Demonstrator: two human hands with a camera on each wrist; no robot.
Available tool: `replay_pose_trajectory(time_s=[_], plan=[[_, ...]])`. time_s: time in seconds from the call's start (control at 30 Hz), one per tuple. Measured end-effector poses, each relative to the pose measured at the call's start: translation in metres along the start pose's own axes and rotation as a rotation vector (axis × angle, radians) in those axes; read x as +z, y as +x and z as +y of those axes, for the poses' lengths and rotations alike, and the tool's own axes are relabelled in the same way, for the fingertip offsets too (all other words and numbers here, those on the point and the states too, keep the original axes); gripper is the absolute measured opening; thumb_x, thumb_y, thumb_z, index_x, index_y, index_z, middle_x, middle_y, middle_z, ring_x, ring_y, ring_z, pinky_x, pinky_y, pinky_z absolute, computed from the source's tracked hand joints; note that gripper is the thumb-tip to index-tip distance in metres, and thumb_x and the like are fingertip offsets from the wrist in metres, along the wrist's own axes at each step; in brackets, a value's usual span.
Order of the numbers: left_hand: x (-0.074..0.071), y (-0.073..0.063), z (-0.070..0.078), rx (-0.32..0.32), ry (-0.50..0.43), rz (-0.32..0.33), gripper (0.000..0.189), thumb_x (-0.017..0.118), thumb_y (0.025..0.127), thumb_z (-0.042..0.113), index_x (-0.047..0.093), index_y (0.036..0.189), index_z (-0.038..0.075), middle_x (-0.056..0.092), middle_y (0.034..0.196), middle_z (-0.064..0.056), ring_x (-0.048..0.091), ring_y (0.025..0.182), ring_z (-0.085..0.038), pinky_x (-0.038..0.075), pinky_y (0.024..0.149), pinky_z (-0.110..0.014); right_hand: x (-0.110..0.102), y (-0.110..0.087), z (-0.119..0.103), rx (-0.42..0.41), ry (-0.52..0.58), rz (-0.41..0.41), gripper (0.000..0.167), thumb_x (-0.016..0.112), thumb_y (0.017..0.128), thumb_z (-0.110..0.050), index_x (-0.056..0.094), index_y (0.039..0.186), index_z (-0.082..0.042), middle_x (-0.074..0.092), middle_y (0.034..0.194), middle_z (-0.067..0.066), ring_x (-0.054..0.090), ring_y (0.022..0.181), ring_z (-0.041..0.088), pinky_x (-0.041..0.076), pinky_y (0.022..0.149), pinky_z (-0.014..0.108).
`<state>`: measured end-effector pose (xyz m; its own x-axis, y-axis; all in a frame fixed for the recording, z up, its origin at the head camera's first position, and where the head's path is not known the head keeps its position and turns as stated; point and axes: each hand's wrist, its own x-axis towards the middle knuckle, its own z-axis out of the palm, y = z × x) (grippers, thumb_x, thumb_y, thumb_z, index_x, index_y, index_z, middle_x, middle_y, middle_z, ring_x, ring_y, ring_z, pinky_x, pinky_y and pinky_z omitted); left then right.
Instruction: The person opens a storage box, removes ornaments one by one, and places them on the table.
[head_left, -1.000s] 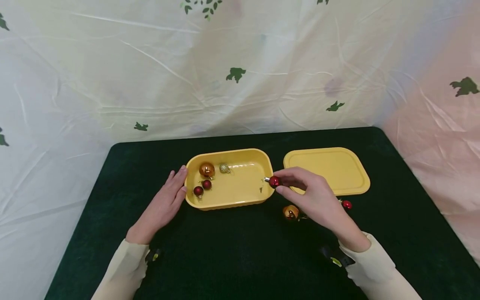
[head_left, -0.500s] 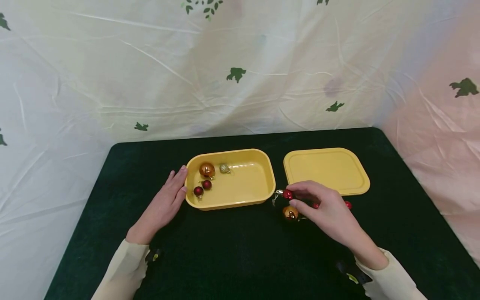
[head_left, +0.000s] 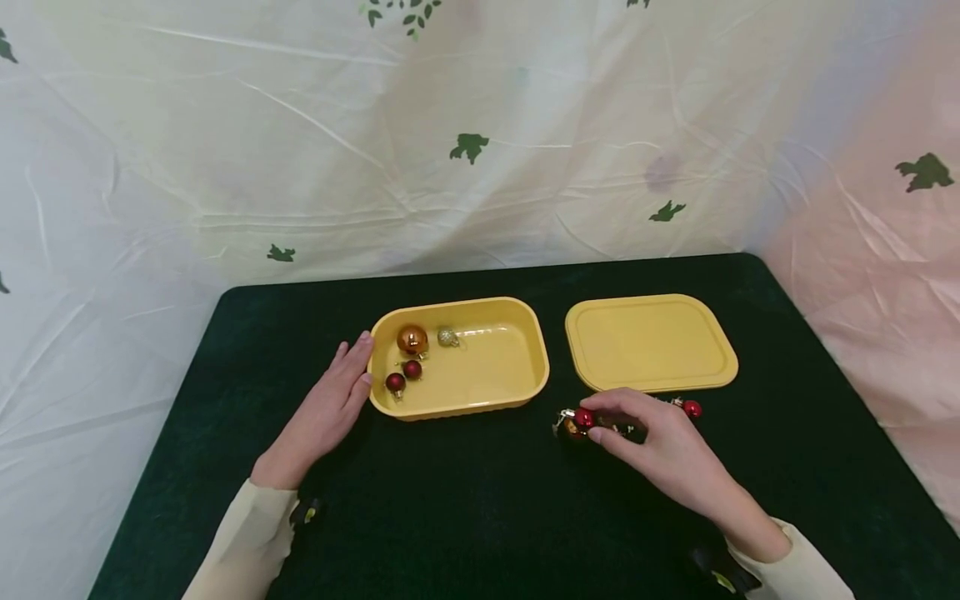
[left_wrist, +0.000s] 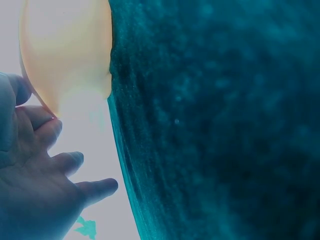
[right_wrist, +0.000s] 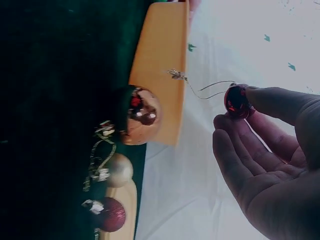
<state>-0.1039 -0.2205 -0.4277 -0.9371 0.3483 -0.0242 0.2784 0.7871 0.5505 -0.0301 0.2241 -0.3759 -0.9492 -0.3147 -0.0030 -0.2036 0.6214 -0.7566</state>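
Note:
My left hand (head_left: 322, 417) lies with straight fingers against the left end of a yellow box (head_left: 487, 367). Inside the box are a copper-coloured bauble (head_left: 412, 339), a small gold glitter bauble (head_left: 447, 337) and two dark red baubles (head_left: 395, 382). Thumb and fingers of my right hand (head_left: 667, 454) pinch a small shiny red bauble (right_wrist: 237, 101), its cap and string hanging free. In the head view this bauble overlaps a copper bauble (right_wrist: 145, 117) on the table. A pale gold bauble (right_wrist: 120, 170) and a red glitter bauble (right_wrist: 113, 215) appear beyond it in the right wrist view.
To the right of the box, a yellow lid (head_left: 652, 342) lies flat on the dark green tabletop (head_left: 465, 508). One red bauble (head_left: 692, 408) sits just in front of the lid, beyond my right hand. A patterned white cloth (head_left: 337, 167) hangs behind the table.
My right hand has moved from the box's right rim rightward and toward me, still pinching the red bauble, down to the copper bauble. The left hand and the box's contents stay put.

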Motion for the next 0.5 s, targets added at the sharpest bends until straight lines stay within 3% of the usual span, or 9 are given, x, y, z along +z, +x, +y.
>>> replay_pose_trajectory(time_s=[0.5], plan=[[0.0,-0.001,0.0,-0.001,-0.002,-0.003,0.061,0.038,0.114,0.029,0.013,0.167,0.016,0.011,0.173,-0.007,0.009,0.159,-0.033,0.013,0.126,-0.058,0.006,-0.02,0.025,0.01,-0.007,-0.051,0.032,0.079,0.092,-0.017,0.071,0.122,-0.027,0.07,0.114,-0.013,0.068,0.104,0.006,0.061,0.089,0.04]])
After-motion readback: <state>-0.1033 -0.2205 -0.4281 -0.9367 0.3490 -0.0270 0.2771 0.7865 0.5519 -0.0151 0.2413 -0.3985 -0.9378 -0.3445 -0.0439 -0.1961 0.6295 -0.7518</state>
